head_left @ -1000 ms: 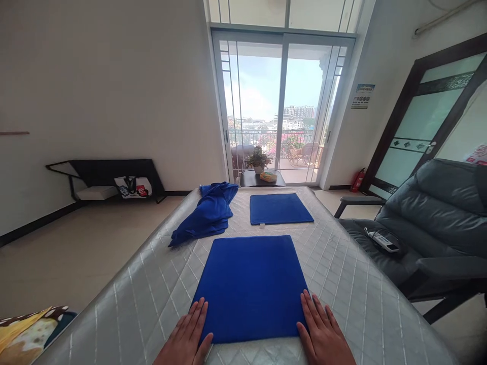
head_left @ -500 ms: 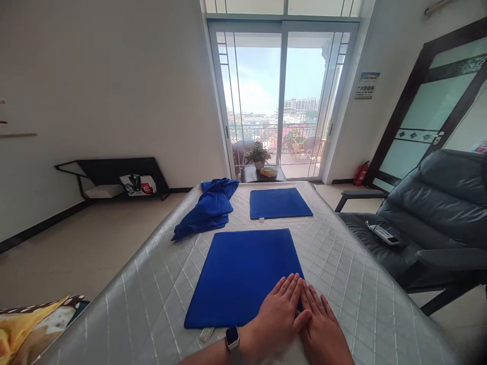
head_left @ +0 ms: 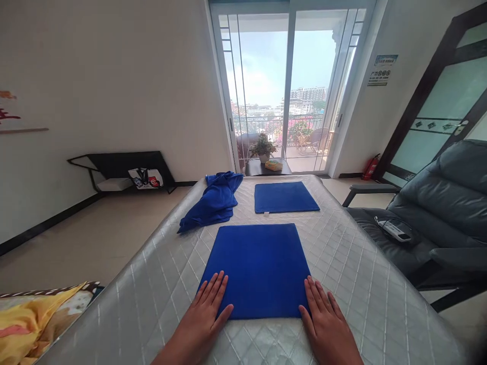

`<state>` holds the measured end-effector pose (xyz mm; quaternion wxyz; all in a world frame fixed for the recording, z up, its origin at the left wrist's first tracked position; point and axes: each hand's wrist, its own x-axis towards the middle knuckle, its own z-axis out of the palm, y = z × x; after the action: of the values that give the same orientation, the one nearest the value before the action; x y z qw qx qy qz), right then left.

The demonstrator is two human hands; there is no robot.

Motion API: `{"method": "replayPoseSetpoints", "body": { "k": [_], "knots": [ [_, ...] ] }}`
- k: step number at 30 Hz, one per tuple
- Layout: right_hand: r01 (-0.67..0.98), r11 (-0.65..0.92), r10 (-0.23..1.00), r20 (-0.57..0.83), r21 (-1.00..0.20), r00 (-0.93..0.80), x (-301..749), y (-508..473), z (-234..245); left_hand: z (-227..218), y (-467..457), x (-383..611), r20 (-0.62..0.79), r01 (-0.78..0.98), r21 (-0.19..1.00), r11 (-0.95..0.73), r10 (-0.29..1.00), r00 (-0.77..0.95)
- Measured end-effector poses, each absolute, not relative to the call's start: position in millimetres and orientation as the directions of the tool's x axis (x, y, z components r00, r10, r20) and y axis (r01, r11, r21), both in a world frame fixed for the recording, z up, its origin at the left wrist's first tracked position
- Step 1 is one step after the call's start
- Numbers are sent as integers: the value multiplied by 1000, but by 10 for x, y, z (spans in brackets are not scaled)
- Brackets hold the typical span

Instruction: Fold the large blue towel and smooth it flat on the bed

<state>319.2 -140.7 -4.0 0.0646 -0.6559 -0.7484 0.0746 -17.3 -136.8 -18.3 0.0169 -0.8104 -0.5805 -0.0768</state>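
Observation:
A folded blue towel (head_left: 261, 266) lies flat on the silver quilted mattress (head_left: 361, 284) in front of me. My left hand (head_left: 203, 317) rests open, fingers flat, on the towel's near left corner. My right hand (head_left: 323, 324) lies open beside the near right corner, fingertips touching the towel's edge. Further away a second folded blue towel (head_left: 285, 196) lies flat, and a crumpled blue towel (head_left: 213, 203) is heaped to its left.
A grey recliner (head_left: 437, 218) with a remote (head_left: 393, 229) on its seat stands right of the mattress. A small table with a potted plant (head_left: 262, 149) stands before the glass balcony doors. A black frame (head_left: 122, 170) leans on the left wall. A yellow patterned cloth (head_left: 34, 319) lies at lower left.
My left hand slid back from the right corner, where it lay next to my right hand, to the towel's near left corner. The view tilted slightly.

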Motion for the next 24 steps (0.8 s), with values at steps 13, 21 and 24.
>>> {"method": "replayPoseSetpoints", "body": {
  "k": [13,21,24],
  "knots": [
    [981,150,974,-149,-121,-168,3180,-1333,341,-235,-1497,-322,154,963,107,-247,961,229],
    [978,195,974,-102,-75,-202,2937,-707,561,-185,-1452,-378,52,970,107,-220,975,216],
    [985,149,983,-98,-93,-158,2921,-618,339,-89,-1350,-223,88,968,94,-232,971,224]
  ]
}}
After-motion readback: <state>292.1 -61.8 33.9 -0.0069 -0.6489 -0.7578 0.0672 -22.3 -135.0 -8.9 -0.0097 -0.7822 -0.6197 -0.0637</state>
